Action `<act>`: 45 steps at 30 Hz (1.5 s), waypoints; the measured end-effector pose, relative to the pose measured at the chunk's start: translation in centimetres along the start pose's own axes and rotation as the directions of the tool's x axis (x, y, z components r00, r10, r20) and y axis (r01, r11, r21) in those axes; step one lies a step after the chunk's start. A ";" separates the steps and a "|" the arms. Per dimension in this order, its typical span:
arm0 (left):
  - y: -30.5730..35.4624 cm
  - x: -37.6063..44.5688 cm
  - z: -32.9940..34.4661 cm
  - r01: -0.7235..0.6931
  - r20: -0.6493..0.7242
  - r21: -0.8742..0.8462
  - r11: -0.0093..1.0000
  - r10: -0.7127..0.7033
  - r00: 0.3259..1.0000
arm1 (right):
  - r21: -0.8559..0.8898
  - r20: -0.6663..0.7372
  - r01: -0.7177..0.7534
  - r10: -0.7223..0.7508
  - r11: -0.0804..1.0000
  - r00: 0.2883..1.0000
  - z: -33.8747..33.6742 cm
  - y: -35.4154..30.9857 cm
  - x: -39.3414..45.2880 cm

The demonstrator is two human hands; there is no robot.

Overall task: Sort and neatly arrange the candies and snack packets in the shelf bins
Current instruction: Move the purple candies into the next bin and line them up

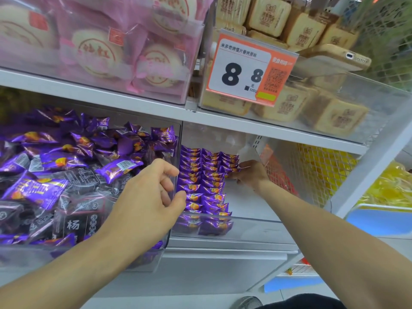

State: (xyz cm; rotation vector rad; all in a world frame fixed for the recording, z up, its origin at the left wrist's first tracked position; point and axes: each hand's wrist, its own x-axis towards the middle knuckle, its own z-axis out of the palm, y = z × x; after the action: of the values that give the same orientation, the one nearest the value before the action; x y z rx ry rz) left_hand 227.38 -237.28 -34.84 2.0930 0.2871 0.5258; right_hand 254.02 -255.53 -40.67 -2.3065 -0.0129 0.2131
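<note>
A clear bin on the left [174,134] is heaped with loose purple candy packets [55,161] and some dark grey packets [82,210]. The clear bin to its right [256,226] holds purple packets [202,184] in neat rows along its left side. My left hand [151,197] hovers over the wall between the two bins with curled fingers; I cannot see anything in it. My right hand [249,175] reaches deep into the right bin and pinches a purple packet at the far end of the third row.
The shelf above carries a bin of pink-wrapped round cakes [124,59] and a bin of square tan pastries [312,108] with an orange 8.8 price tag [245,68]. A white mesh panel [312,175] closes the right side, with yellow goods [388,188] beyond.
</note>
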 end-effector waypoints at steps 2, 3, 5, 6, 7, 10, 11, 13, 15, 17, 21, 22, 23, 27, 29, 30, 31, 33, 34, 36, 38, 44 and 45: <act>0.0 0.0 0.0 0.004 0.002 -0.004 1.000 -0.004 1.000 | -0.052 -0.008 0.035 -0.035 0.998 0.999 0.0 -0.1 -0.2; 0.0 0.0 0.0 0.002 0.002 -0.004 1.000 -0.002 1.000 | -0.067 -0.010 0.048 -0.049 0.997 0.999 0.0 -0.2 -0.4; 0.0 0.0 0.0 -0.002 0.005 -0.001 1.000 0.002 1.000 | -0.068 -0.022 0.055 -0.056 0.996 0.998 0.0 -0.4 -0.7; -0.1 0.0 -0.1 -0.004 0.008 0.001 1.000 0.004 1.000 | -0.059 -0.032 0.048 -0.050 0.997 0.998 0.0 -0.4 -0.7; -0.1 0.0 -0.1 -0.005 0.009 0.002 1.000 0.005 1.000 | -0.050 -0.035 0.043 -0.045 0.998 0.998 0.0 -0.4 -0.7; -0.1 0.0 -0.1 -0.009 0.008 0.005 1.000 0.008 1.000 | -0.030 -0.024 0.025 -0.025 0.999 0.999 -0.1 -0.5 -0.6; -0.1 0.0 -0.1 -0.010 0.008 0.006 1.000 0.010 1.000 | -0.017 -0.019 0.014 -0.014 1.000 1.000 -0.1 -0.4 -0.6; -0.2 0.0 -0.1 -0.014 0.010 0.012 1.000 0.014 1.000 | -0.004 -0.009 -0.001 0.001 1.000 1.000 -0.2 -0.3 -0.5; -0.2 0.0 -0.2 -0.017 0.013 0.016 1.000 0.016 1.000 | -0.003 0.000 -0.009 0.009 1.000 1.000 -0.2 -0.3 -0.5; -0.3 0.1 -0.2 -0.020 0.015 0.021 1.000 0.019 1.000 | 0.004 0.012 -0.035 0.035 0.999 0.999 -0.3 -0.3 -0.2; -0.4 0.1 -0.2 -0.027 0.017 0.027 0.999 0.026 1.000 | 0.006 0.004 -0.054 0.054 0.999 0.999 -0.8 -0.2 0.1; -0.5 0.1 -0.2 -0.033 0.019 0.028 0.999 0.033 0.999 | -0.001 -0.002 -0.051 0.051 0.999 0.999 -0.9 -0.2 0.1; -0.5 0.1 -0.2 -0.041 0.020 0.027 0.999 0.040 0.999 | -0.009 -0.007 -0.048 0.048 0.999 0.999 -1.1 -0.2 0.1; -0.7 0.2 -0.5 -0.070 0.000 0.036 0.997 0.070 0.998 | 0.018 -0.038 0.011 -0.010 1.000 0.999 -2.0 -0.9 -0.6; -0.9 0.4 -1.1 -0.104 -0.019 0.068 0.992 0.106 0.994 | 0.061 -0.090 0.123 -0.117 0.991 0.989 -2.3 -1.9 -2.0; -0.9 0.5 -1.5 -0.122 -0.034 0.088 0.989 0.126 0.991 | 0.060 -0.108 0.193 -0.186 0.979 0.977 -2.2 -2.6 -3.2; -0.9 0.7 -2.0 -0.138 -0.049 0.113 0.984 0.145 0.988 | 0.046 -0.108 0.270 -0.264 0.962 0.958 -2.0 -3.2 -4.6; -1.0 1.0 -3.3 -0.164 -0.062 0.185 0.969 0.178 0.982 | -0.017 -0.057 0.434 -0.434 0.901 0.899 -1.5 -5.0 -8.0; -1.1 1.2 -4.0 -0.173 -0.062 0.227 0.958 0.192 0.980 | -0.035 -0.020 0.507 -0.508 0.861 0.861 -1.3 -6.1 -9.8; -1.7 1.8 -5.7 -0.176 -0.059 0.324 0.929 0.205 0.977 | 0.005 0.050 0.627 -0.626 0.779 0.778 -0.6 -8.4 -13.0; -2.8 2.5 -7.5 -0.167 -0.066 0.427 0.889 0.214 0.975 | 0.068 0.117 0.728 -0.730 0.683 0.674 0.3 -10.7 -15.6; -7.2 3.8 -11.6 -0.062 0.040 0.648 0.759 0.048 0.998 | -0.296 0.395 0.885 -0.798 0.359 0.455 5.9 -15.8 -15.8; -7.7 3.7 -11.7 -0.062 0.072 0.650 0.757 0.020 0.997 | -0.386 0.414 0.850 -0.756 0.358 0.506 6.8 -16.4 -14.9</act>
State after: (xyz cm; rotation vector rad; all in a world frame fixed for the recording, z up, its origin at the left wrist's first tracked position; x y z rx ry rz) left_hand 225.13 -222.91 -34.75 2.8017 0.4379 0.4174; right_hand 239.22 -240.65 -30.95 -2.5054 -1.4932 -0.1573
